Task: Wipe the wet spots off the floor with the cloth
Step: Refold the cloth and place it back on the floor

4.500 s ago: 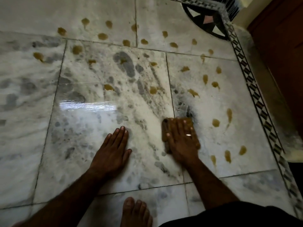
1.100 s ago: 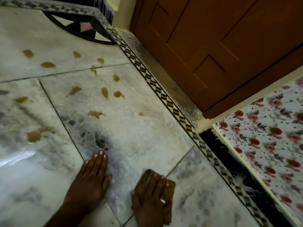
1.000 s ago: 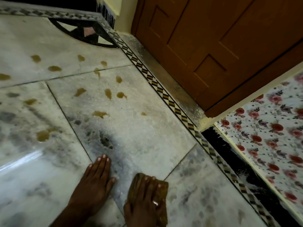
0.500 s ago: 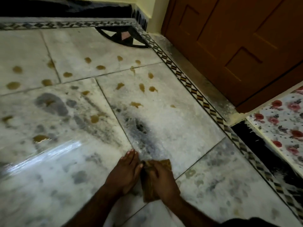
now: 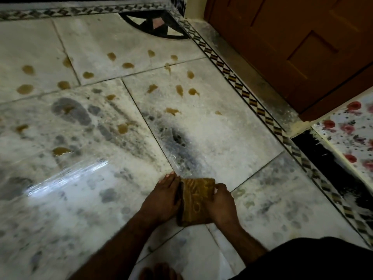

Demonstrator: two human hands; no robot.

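From the head view I see my left hand (image 5: 163, 199) and right hand (image 5: 222, 205) both with a grip closed on the folded brown cloth (image 5: 196, 201), one at each side edge, low on the marble floor (image 5: 222, 138). Brown wet spots (image 5: 171, 111) lie well beyond the cloth, toward the wooden door (image 5: 292, 47); a dark smear (image 5: 177, 138) sits between spots and cloth.

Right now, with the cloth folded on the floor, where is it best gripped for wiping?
Probably by its two side edges, one hand from each side, as the left hand and right hand do now. The cloth lies flat as a folded pad on the floor, so side grips keep it folded.
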